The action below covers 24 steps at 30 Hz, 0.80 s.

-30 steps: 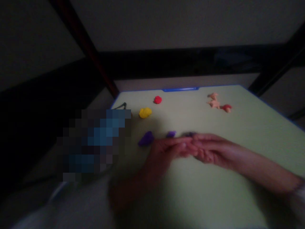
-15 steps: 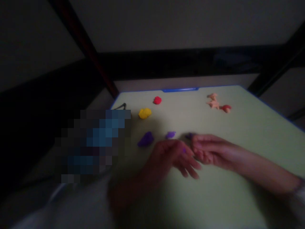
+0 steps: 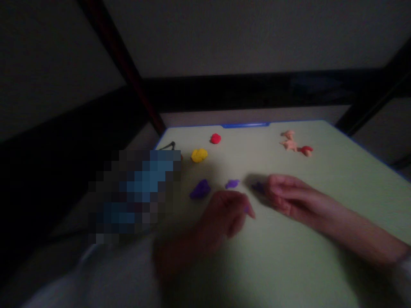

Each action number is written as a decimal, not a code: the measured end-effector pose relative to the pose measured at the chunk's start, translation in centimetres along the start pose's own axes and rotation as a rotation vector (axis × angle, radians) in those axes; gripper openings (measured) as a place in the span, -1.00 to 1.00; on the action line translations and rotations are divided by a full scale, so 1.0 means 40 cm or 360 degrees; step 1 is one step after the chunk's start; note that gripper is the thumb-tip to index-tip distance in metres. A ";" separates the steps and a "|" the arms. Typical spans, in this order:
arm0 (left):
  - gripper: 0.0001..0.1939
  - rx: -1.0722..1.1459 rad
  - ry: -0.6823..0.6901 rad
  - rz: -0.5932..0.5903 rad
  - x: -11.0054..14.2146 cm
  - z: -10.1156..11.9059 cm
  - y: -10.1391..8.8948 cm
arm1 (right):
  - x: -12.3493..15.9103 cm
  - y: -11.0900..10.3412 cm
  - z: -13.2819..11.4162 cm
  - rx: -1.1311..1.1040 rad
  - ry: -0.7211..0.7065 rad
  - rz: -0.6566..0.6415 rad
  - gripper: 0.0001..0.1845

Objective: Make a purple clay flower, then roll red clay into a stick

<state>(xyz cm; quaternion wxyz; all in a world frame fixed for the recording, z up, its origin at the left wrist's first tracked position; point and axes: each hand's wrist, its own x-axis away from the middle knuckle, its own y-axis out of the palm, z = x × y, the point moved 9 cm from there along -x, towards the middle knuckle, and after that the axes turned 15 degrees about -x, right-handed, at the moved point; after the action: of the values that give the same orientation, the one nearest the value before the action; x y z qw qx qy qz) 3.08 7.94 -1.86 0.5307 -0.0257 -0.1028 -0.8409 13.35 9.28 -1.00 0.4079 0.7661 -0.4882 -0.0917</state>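
Fragment of purple clay (image 3: 246,209), small and partly hidden, at the fingers of the left hand (image 3: 224,216), which hangs over the near part of the bench (image 3: 276,256); its grip is curled and pinching the fragment. The right hand (image 3: 289,192), apart from the left, has its grip pressed together, thumb against fingers; whether anything lies within cannot be told. At its fingertips is a dark purple piece (image 3: 258,187), contact unclear. Between this and the large purple lump (image 3: 200,189), which lies just beyond the left hand, is a small purple piece (image 3: 232,184). Farther out are a yellow lump (image 3: 199,155) and, beyond it, a red lump (image 3: 215,138). At far right, close together: a peach mushroom-shaped piece (image 3: 289,134), a peach star-shaped piece (image 3: 290,145) and a red-capped piece (image 3: 306,151). Blue trim (image 3: 246,125) marks the bench's far edge.
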 end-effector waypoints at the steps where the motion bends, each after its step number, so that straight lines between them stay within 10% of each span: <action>1: -0.56 -0.0003 0.0017 0.0024 -0.003 0.000 -0.005 | 0.000 -0.001 0.000 0.0003 -0.0005 0.0004 -0.79; 15: -0.79 -0.0014 0.0105 0.0199 -0.011 0.023 -0.028 | 0.006 0.078 -0.124 0.0863 -0.0597 0.0024 -0.75; 24: -0.90 -0.0239 0.0045 0.0368 -0.010 0.031 -0.056 | 0.034 0.080 -0.085 0.1167 -0.0766 -0.0101 -0.88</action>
<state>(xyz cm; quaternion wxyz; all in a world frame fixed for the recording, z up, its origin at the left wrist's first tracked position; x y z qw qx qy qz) 1.19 9.47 -1.04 0.6220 -0.0653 -0.0284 -0.7798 13.70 9.39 3.83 -0.0192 0.8317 -0.5457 -0.1006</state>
